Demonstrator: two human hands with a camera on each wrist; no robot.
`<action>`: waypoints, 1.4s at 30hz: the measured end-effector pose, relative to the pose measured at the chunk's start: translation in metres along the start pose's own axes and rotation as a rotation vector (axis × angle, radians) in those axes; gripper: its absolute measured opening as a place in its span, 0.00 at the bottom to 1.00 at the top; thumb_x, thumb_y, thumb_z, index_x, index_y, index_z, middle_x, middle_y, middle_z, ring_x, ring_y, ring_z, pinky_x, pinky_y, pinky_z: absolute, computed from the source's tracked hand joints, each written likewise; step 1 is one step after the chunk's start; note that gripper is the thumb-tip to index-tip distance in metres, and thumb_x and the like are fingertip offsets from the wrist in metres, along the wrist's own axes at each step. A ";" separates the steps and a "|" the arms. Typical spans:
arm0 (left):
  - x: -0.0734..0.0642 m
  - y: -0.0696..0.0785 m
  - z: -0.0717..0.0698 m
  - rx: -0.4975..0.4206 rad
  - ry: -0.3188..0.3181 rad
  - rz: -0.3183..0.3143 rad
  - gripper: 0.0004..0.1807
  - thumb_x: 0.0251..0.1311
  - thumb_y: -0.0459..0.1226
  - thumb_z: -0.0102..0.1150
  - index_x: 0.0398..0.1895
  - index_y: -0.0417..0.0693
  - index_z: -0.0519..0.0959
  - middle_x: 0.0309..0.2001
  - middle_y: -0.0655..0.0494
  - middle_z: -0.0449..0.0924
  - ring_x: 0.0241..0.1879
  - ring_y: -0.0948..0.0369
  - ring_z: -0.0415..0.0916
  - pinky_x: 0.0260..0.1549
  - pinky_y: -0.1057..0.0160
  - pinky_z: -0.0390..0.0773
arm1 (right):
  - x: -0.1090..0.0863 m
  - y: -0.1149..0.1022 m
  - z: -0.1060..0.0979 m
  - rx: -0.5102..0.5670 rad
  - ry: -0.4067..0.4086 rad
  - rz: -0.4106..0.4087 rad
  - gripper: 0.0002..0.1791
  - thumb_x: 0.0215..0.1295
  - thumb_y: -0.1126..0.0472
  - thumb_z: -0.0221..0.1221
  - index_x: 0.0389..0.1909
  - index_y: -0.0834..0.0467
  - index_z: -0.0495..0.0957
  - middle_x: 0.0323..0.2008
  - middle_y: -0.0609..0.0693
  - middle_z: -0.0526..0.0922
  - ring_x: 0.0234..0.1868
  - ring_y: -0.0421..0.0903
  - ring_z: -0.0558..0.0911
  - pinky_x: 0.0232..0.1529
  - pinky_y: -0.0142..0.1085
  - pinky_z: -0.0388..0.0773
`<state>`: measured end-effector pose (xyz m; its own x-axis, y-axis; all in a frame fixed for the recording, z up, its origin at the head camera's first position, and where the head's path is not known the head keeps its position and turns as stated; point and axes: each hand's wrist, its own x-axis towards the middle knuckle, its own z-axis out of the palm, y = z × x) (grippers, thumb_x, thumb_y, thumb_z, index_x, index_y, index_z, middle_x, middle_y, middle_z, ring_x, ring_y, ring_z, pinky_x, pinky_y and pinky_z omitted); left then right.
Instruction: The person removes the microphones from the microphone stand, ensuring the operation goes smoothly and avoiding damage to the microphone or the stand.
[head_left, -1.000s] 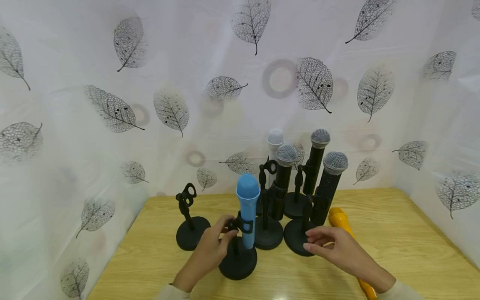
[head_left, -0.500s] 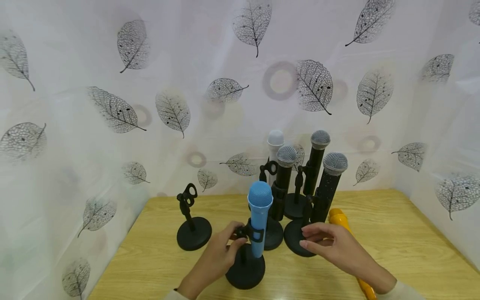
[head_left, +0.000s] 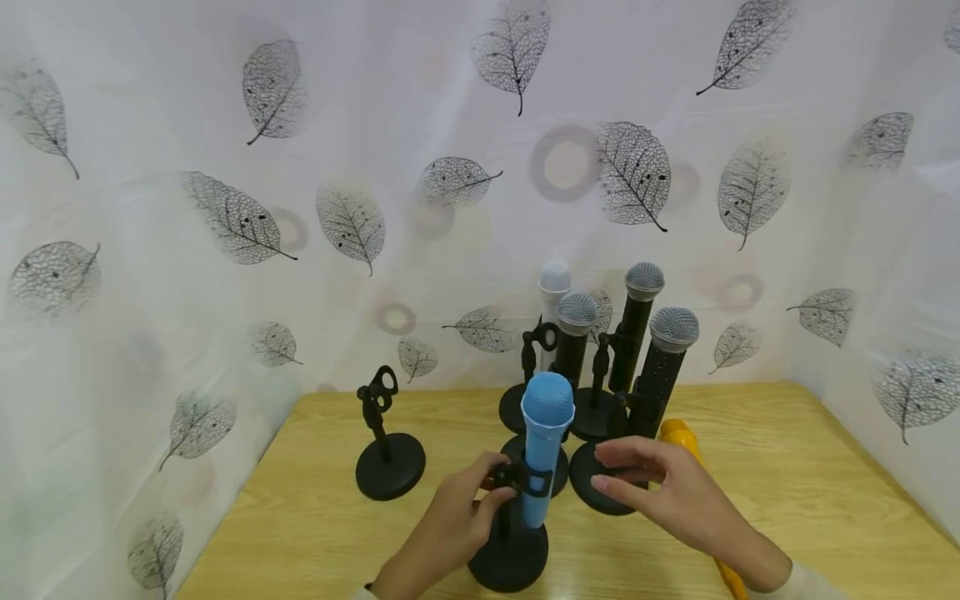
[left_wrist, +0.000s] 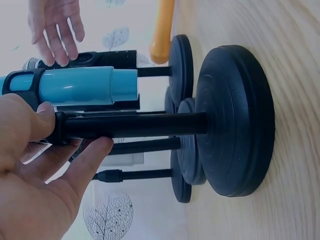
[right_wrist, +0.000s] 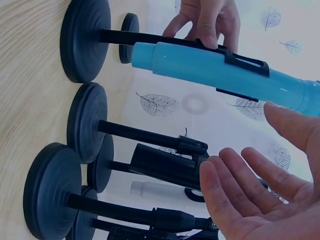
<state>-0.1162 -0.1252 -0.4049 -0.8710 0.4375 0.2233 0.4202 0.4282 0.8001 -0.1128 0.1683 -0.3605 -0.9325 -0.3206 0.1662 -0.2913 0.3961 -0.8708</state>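
In the head view my left hand (head_left: 450, 521) grips the neck of a black microphone stand (head_left: 510, 557) just under its clip. A blue microphone (head_left: 546, 404) sits upright in that clip, leaning slightly. The left wrist view shows the thumb and fingers around the top of the stand's pole (left_wrist: 145, 125), above the round base. My right hand (head_left: 671, 492) holds nothing, its fingers loosely extended to the right of the blue microphone. In the right wrist view its thumb lies near the blue microphone's (right_wrist: 200, 67) head end, palm turned toward it.
Behind stand black microphones with silver heads (head_left: 673, 329) and a white microphone (head_left: 554, 287), all on stands. An unoccupied stand (head_left: 390, 467) is at the left. An orange microphone (head_left: 678, 433) lies on the wooden table (head_left: 300, 533), partly under my right forearm. A leaf-patterned sheet (head_left: 420, 83) hangs behind.
My left hand has brought the stand with the blue microphone rightward and nearer to me, closer to the right hand. The right hand has stayed nearly in place, its fingers opening a little.
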 end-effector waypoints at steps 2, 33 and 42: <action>0.001 0.002 0.002 0.004 0.000 0.004 0.15 0.74 0.39 0.56 0.60 0.48 0.74 0.54 0.49 0.82 0.50 0.58 0.82 0.39 0.69 0.83 | 0.000 -0.002 0.001 -0.002 0.010 -0.004 0.21 0.66 0.57 0.69 0.55 0.64 0.81 0.52 0.57 0.84 0.45 0.42 0.85 0.45 0.31 0.83; 0.007 0.020 0.030 -0.035 -0.030 0.011 0.12 0.74 0.40 0.56 0.57 0.52 0.75 0.47 0.60 0.84 0.48 0.68 0.81 0.43 0.66 0.84 | 0.000 -0.025 0.016 0.023 0.037 -0.092 0.23 0.65 0.57 0.70 0.56 0.64 0.79 0.46 0.52 0.87 0.46 0.44 0.87 0.48 0.41 0.85; 0.008 0.025 0.032 -0.059 -0.022 0.001 0.15 0.75 0.46 0.54 0.57 0.52 0.77 0.48 0.62 0.82 0.47 0.69 0.80 0.43 0.68 0.84 | -0.003 -0.027 0.018 0.030 0.086 -0.098 0.22 0.63 0.58 0.71 0.55 0.63 0.81 0.46 0.51 0.87 0.45 0.43 0.87 0.47 0.42 0.85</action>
<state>-0.1047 -0.0857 -0.4011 -0.8648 0.4551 0.2122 0.4044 0.3808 0.8315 -0.0985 0.1433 -0.3460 -0.9151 -0.2814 0.2888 -0.3765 0.3400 -0.8617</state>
